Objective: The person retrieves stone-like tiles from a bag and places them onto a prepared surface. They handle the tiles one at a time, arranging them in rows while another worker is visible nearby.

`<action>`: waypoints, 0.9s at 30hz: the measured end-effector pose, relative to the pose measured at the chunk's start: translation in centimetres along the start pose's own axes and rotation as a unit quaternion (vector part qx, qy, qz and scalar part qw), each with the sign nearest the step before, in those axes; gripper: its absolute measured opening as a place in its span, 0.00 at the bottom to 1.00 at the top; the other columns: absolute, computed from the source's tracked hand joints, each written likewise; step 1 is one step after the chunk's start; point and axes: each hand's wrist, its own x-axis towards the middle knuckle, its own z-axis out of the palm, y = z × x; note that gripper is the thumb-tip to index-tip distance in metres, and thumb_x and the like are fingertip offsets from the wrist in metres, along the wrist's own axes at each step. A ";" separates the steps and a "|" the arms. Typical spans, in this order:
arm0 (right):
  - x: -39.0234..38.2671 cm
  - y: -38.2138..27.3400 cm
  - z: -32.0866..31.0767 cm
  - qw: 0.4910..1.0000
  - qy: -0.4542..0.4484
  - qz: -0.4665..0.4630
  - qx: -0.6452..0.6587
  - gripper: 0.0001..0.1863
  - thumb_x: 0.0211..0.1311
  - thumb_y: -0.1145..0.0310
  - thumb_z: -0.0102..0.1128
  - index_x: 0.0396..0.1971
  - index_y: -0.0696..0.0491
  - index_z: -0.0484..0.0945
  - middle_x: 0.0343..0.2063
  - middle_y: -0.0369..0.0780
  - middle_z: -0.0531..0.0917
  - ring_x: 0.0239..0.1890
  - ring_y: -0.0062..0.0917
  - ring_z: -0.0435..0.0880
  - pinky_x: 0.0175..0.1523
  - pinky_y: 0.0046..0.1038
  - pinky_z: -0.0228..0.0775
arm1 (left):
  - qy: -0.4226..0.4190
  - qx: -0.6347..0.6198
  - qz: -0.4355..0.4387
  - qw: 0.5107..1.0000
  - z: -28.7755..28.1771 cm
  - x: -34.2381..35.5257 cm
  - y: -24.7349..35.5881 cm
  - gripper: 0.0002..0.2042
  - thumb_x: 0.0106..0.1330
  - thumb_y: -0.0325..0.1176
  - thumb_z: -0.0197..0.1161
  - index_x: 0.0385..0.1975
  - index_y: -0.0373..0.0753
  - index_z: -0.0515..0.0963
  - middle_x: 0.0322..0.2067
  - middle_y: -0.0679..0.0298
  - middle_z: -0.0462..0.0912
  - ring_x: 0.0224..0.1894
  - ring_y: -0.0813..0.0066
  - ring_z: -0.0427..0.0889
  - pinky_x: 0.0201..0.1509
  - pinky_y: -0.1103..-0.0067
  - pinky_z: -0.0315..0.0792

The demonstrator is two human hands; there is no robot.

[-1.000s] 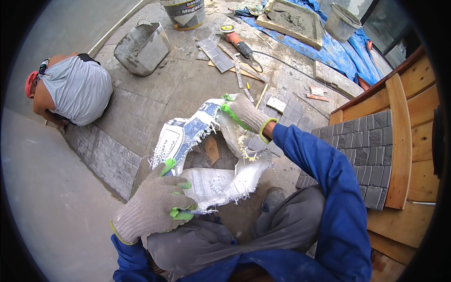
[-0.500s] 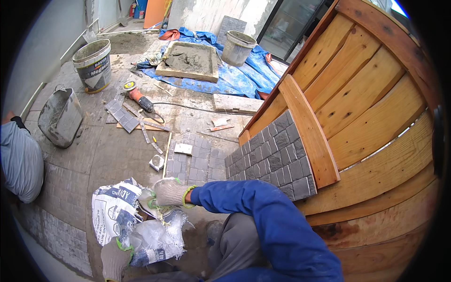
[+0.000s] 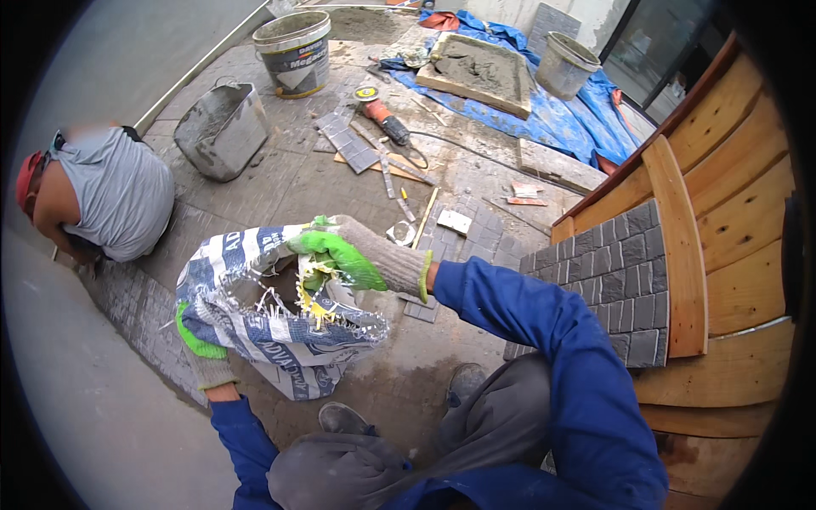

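A blue-and-white woven cement sack point(image 3: 340, 347) hangs in front of me above the floor, its torn, frayed mouth gaping upward. Both my hands wear grey knit gloves with green-coated fingers. My right hand point(image 3: 364, 259) is closed on the far right part of the sack's rim, its fingertips curled inside the mouth. At the near left side, my left hand point(image 3: 206, 348) grips a gathered fold of the sack. Yellowish frayed strips hang at the opening beside the right hand. What lies deep in the sack is in shadow.
A person point(image 3: 119, 191) crouches at the left by the wall. Beyond the sack lie an angle grinder point(image 3: 382, 117), cut tiles point(image 3: 348, 140) and a white block point(image 3: 454, 222). Buckets point(image 3: 293, 64) and a mortar tray point(image 3: 476, 76) stand farther back. A tile sheet point(image 3: 616, 280) leans on wooden boards at right.
The sack has been lifted and spread, its mouth now wider. My left hand has moved up onto its side, and the right hand stays on the rim. The view has shifted left.
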 end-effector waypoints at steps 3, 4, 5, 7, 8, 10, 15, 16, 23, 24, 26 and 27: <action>0.7 -1.5 2.4 0.991 -0.046 0.031 -0.125 0.11 0.70 0.62 0.65 0.42 0.55 0.83 0.33 0.29 0.83 0.32 0.10 0.76 0.35 0.19 0.69 | 0.011 -0.028 -0.026 0.999 -1.1 1.2 0.8 0.16 0.78 0.44 0.51 0.54 0.42 0.79 0.49 0.61 0.84 0.47 0.67 0.84 0.57 0.69 0.78; 0.8 -2.0 2.4 0.996 -0.014 0.062 -0.067 0.12 0.70 0.61 0.65 0.43 0.56 0.83 0.34 0.29 0.82 0.33 0.10 0.77 0.37 0.20 0.72 | 0.003 -0.131 -0.069 0.989 -0.7 1.2 0.7 0.15 0.78 0.43 0.52 0.51 0.42 0.79 0.47 0.63 0.84 0.45 0.68 0.83 0.55 0.72 0.78; 0.6 -2.3 2.1 0.996 0.031 0.080 -0.005 0.13 0.71 0.61 0.64 0.44 0.57 0.82 0.35 0.31 0.82 0.34 0.10 0.77 0.39 0.21 0.74 | -0.022 -0.118 -0.061 0.991 -0.2 0.7 1.1 0.13 0.78 0.40 0.51 0.51 0.41 0.79 0.45 0.64 0.84 0.46 0.71 0.83 0.55 0.72 0.78; 0.4 -3.2 0.6 0.967 0.018 -0.045 -0.249 0.16 0.74 0.58 0.61 0.49 0.55 0.79 0.29 0.35 0.83 0.27 0.16 0.83 0.32 0.22 0.78 | 0.020 0.022 -0.029 0.999 1.9 -0.3 2.0 0.12 0.79 0.36 0.52 0.52 0.41 0.79 0.44 0.66 0.84 0.46 0.75 0.83 0.55 0.73 0.78; -0.1 -3.5 -0.3 0.972 0.049 0.022 -0.230 0.17 0.75 0.56 0.59 0.48 0.57 0.80 0.31 0.34 0.82 0.29 0.14 0.80 0.34 0.22 0.76 | 0.018 0.082 0.014 0.996 3.3 -1.2 2.4 0.11 0.78 0.34 0.53 0.52 0.40 0.78 0.45 0.67 0.84 0.46 0.76 0.83 0.56 0.74 0.78; -1.1 -3.7 -1.9 0.959 0.094 0.100 -0.249 0.21 0.75 0.53 0.58 0.46 0.59 0.81 0.32 0.32 0.81 0.31 0.13 0.77 0.35 0.23 0.74 | 0.043 0.078 -0.043 0.995 5.7 -2.7 3.7 0.11 0.76 0.34 0.56 0.52 0.39 0.78 0.46 0.67 0.82 0.47 0.78 0.82 0.53 0.77 0.78; -3.0 -2.8 -5.6 0.873 0.101 0.101 -0.466 0.27 0.73 0.44 0.58 0.44 0.57 0.85 0.24 0.37 0.83 0.25 0.21 0.78 0.33 0.30 0.71 | 0.046 0.128 -0.128 0.982 9.4 -6.9 3.5 0.12 0.76 0.36 0.60 0.54 0.38 0.78 0.45 0.66 0.82 0.46 0.78 0.82 0.50 0.80 0.78; -3.1 -2.4 -6.2 0.849 0.105 0.103 -0.508 0.27 0.73 0.43 0.57 0.44 0.56 0.85 0.23 0.39 0.83 0.25 0.23 0.79 0.33 0.31 0.71 | 0.091 0.160 -0.102 0.978 9.5 -7.6 3.2 0.13 0.76 0.36 0.59 0.54 0.38 0.78 0.45 0.66 0.82 0.46 0.78 0.82 0.51 0.79 0.78; 3.1 1.4 -2.6 0.828 0.019 -0.109 -0.550 0.29 0.72 0.45 0.52 0.32 0.58 0.84 0.25 0.54 0.84 0.26 0.50 0.82 0.36 0.44 0.74 | 0.098 0.480 0.206 0.847 9.3 -6.9 3.5 0.18 0.78 0.39 0.55 0.60 0.36 0.75 0.54 0.60 0.79 0.56 0.71 0.79 0.63 0.74 0.73; 3.9 1.8 -1.3 0.844 -0.020 -0.146 -0.515 0.27 0.72 0.46 0.52 0.34 0.58 0.84 0.27 0.54 0.84 0.27 0.50 0.82 0.36 0.44 0.74 | 0.099 0.512 0.206 0.828 9.2 -7.1 4.1 0.18 0.78 0.39 0.55 0.61 0.36 0.75 0.55 0.59 0.78 0.57 0.70 0.78 0.63 0.73 0.72; 4.6 1.8 -0.4 0.831 -0.082 -0.180 -0.520 0.25 0.73 0.47 0.50 0.42 0.56 0.83 0.34 0.52 0.86 0.30 0.48 0.84 0.37 0.44 0.75 | 0.091 0.559 0.208 0.797 9.1 -7.8 4.8 0.19 0.78 0.39 0.55 0.62 0.35 0.74 0.56 0.58 0.77 0.58 0.68 0.77 0.65 0.72 0.71; 4.9 1.3 -0.7 0.741 -0.145 -0.244 -0.608 0.26 0.74 0.47 0.48 0.46 0.55 0.82 0.40 0.50 0.87 0.36 0.48 0.85 0.42 0.44 0.76 | 0.084 0.577 0.208 0.785 9.1 -8.1 5.0 0.19 0.77 0.38 0.55 0.62 0.35 0.73 0.57 0.58 0.77 0.59 0.68 0.76 0.65 0.72 0.70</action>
